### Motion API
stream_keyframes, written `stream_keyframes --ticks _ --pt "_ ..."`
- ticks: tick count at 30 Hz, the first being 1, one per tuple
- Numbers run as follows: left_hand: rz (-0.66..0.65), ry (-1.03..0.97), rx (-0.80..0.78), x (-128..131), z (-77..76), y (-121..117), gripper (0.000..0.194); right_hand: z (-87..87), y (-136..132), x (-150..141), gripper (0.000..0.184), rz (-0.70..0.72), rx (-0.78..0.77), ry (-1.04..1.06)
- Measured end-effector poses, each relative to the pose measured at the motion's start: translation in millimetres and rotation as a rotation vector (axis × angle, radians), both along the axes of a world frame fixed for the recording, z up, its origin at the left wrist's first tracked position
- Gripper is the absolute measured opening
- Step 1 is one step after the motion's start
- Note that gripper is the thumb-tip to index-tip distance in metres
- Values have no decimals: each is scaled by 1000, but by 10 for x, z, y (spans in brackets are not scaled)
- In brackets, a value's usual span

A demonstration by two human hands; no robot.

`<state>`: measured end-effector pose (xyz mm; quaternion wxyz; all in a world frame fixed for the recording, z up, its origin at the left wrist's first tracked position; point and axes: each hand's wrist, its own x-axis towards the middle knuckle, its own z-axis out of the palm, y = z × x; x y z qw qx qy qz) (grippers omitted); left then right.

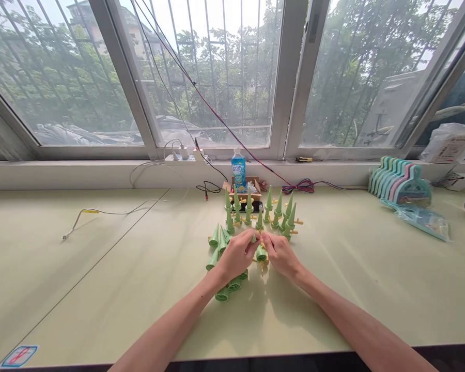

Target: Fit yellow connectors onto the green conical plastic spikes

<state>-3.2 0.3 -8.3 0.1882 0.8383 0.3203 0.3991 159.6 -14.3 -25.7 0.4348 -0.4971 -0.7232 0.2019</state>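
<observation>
My left hand is closed round a green plastic cone piece, whose tip pokes out between the fingers. Close beside it, my right hand pinches with thumb and fingertips; what lies in the pinch is hidden. A bit of yellow shows between the two hands. Just below them lies a green cone with its hollow end towards me, among small yellow pieces. Loose green cones lie or stand left of and under my left hand. Behind the hands, several upright green cones carry yellow side pegs.
A blue-labelled bottle stands by a small cardboard box, with a dark phone-like object in front. Cables run along the sill. Pastel dustpan-shaped items stand at right beside a bagged flat piece. A white cable crosses the left tabletop.
</observation>
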Motion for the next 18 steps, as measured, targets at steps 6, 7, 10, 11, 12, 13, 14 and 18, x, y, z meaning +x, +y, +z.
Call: stream_keyframes --ticks 6,7,10,11,12,13,14,18 --pt "-61 77 158 -26 0 12 17 15 -7 -15 41 -3 -10 52" --pt "-72 89 171 -31 1 13 18 21 -10 -16 42 0 -18 62" --pt "-95 125 192 -47 10 16 21 38 -16 -17 43 -1 -40 79" --pt "-102 136 200 -52 15 16 22 41 -15 -18 43 -4 -46 81" --pt "-109 147 209 -56 20 16 23 43 -13 -18 43 -8 -50 82" --pt "-115 155 220 -59 25 15 25 42 -11 -18 44 -12 -53 84" --pt "-120 159 232 -60 29 13 26 40 -7 -18 44 -15 -54 88" --pt "-125 160 268 -61 46 1 31 32 4 -20 44 -14 -63 116"
